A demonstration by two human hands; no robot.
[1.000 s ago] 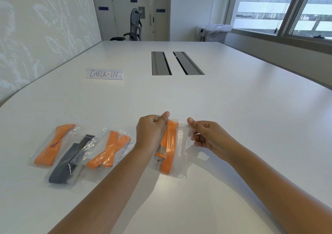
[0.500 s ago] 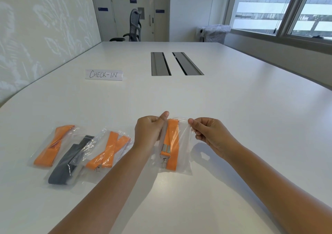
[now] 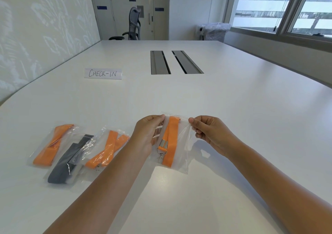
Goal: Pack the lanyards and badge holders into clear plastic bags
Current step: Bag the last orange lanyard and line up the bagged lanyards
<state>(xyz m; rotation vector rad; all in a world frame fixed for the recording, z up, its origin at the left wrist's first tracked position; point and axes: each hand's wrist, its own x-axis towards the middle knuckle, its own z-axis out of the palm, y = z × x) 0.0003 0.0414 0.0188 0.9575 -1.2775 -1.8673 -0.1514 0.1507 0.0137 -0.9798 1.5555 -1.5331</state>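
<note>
Above the white tabletop (image 3: pixel 233 108), the left hand (image 3: pixel 147 135) and right hand (image 3: pixel 210 133) each pinch a top corner of a clear plastic bag (image 3: pixel 181 153) holding a folded orange lanyard (image 3: pixel 170 140).

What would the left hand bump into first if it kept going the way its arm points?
Probably nothing soon: past the left hand and its bag lies bare table, then the grey cable slots, though depth is unclear.
</note>
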